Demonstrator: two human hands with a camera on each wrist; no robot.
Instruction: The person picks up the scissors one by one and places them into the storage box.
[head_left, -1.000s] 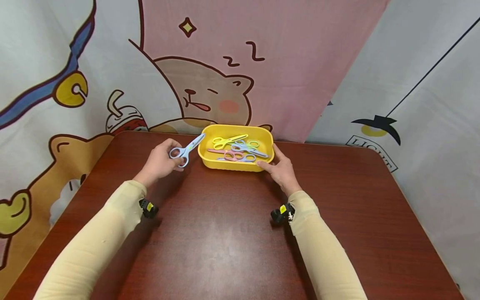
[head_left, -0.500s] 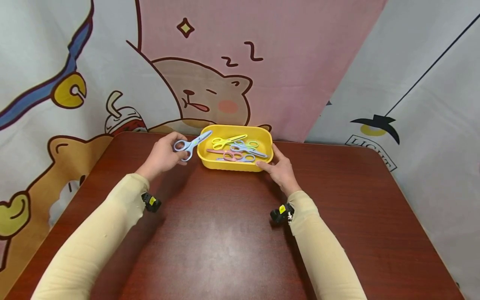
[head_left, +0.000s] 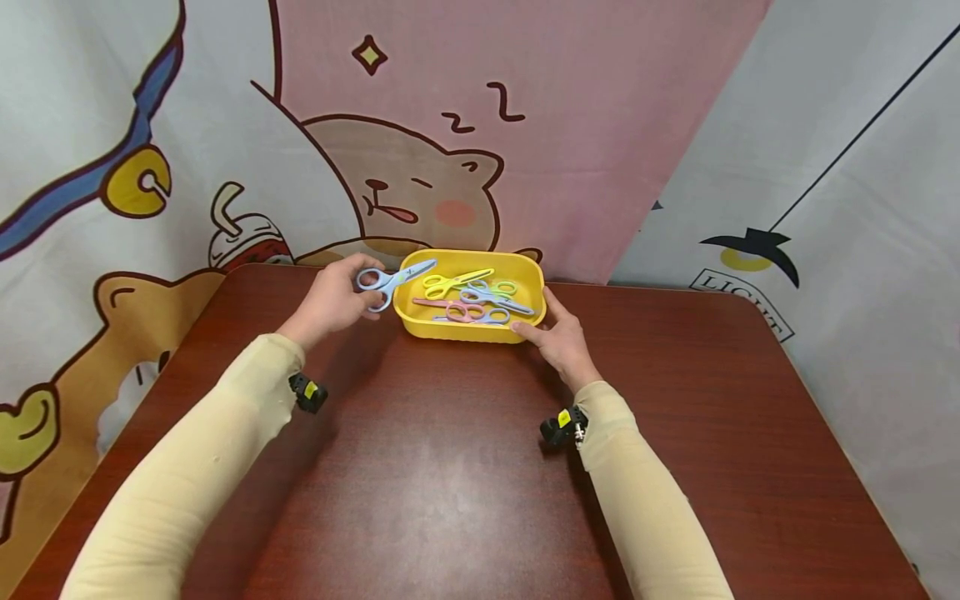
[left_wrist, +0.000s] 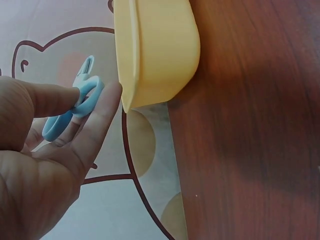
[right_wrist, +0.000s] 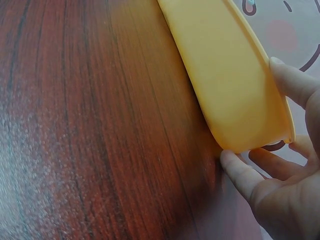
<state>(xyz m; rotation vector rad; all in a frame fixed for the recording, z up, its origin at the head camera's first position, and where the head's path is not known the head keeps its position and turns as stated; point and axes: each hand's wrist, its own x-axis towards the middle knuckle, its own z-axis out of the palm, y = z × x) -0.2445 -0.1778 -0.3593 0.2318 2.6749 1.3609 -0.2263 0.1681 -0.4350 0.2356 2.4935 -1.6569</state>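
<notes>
Head view: the left hand (head_left: 333, 300) pinches the blue scissors (head_left: 390, 279) by their handle loops, fingers curled round them, blades pointing over the left rim of the yellow tray (head_left: 465, 329). The scissors hang in the air at the tray's edge, not yet inside. In the tray lie more scissors, a yellow pair (head_left: 450, 282) and a pink pair (head_left: 461, 311) among them. The right hand (head_left: 562, 337) rests against the tray's right end, fingers straight and a little apart. From the right wrist view, fingertips (right_wrist: 237, 167) touch the tray's lower wall. The tray sits at the far side of the dark wooden surface (head_left: 450, 467), close to the cartoon backdrop (head_left: 420, 125).
</notes>
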